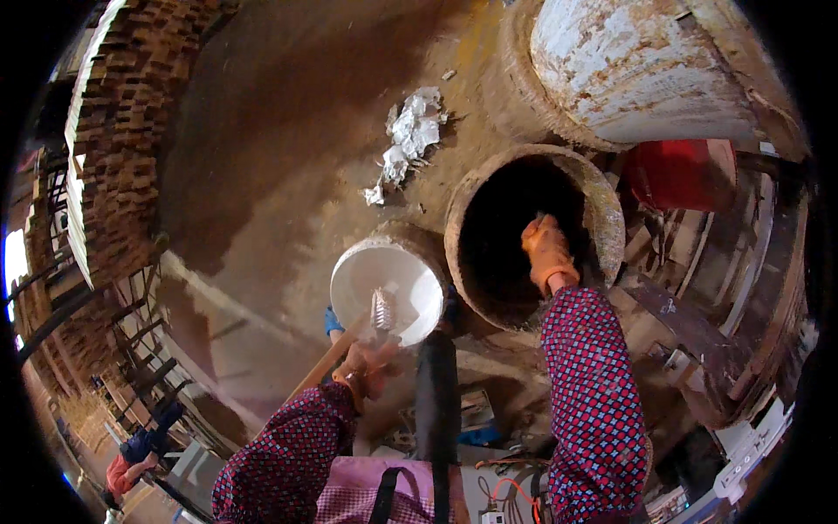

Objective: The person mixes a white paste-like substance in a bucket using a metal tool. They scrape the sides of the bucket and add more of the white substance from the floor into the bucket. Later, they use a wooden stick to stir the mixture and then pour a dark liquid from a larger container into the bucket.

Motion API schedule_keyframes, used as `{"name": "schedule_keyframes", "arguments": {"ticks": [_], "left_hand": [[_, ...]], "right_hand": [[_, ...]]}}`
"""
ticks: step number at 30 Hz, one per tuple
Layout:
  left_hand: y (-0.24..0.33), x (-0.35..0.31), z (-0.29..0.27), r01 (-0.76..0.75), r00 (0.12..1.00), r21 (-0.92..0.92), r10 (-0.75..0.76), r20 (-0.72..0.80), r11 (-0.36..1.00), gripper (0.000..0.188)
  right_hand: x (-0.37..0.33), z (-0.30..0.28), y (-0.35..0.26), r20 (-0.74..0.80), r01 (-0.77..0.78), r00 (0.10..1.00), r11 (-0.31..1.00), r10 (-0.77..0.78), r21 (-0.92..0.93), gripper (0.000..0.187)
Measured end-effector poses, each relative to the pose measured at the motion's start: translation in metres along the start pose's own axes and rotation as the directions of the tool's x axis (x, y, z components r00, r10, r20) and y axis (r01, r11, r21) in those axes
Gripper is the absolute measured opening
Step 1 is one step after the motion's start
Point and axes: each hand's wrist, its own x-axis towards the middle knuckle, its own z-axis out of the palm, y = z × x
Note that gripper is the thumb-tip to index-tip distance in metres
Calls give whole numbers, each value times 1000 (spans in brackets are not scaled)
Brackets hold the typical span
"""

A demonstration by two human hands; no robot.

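Note:
My left hand (pixel 367 367), in an orange glove, is smeared by motion at the near rim of a white-lined bucket (pixel 349 284). Just beyond it a pale coiled piece like a spring (pixel 381 310) shows in the bucket; whether the hand holds it I cannot make out. A wooden stick (pixel 320 365) slants past that hand's left side. My right hand (pixel 547 249), also gloved in orange, reaches over the mouth of a large crusted drum (pixel 608 205) with a dark inside. Its fingers look curled closed, and whatever they hold is hidden.
Crumpled white scraps (pixel 415 127) lie on the brown floor beyond the bucket. A big white-smeared drum (pixel 637 70) stands far right, near a red bucket (pixel 690 175). Stacked wood pieces (pixel 131 113) line the left. Another person (pixel 127 472) is at the lower left.

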Motion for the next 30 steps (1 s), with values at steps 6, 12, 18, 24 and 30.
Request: {"name": "schedule_keyframes", "arguments": {"ticks": [6,12,18,24,30], "left_hand": [[-121,57,-80,-178,983,130,172,58,975,53],[-82,36,-52,77,990,-132,-91,-105,988,54],[-88,42,-65,68,976,-258,-118,-184,964,56],[-25,32,-14,0,1000,-133,3,17,991,58],[-119,44,-87,9,985,-133,-32,-171,991,60]], "right_hand": [[-8,-9,6,-75,-164,950,690,302,705,15],[-79,-6,8,284,-407,882,304,375,861,14],[-67,27,-20,311,-489,845,394,435,778,27],[-9,136,68,448,-551,785,152,427,821,30],[-54,66,9,678,-444,735,-765,-14,466,22]]}}
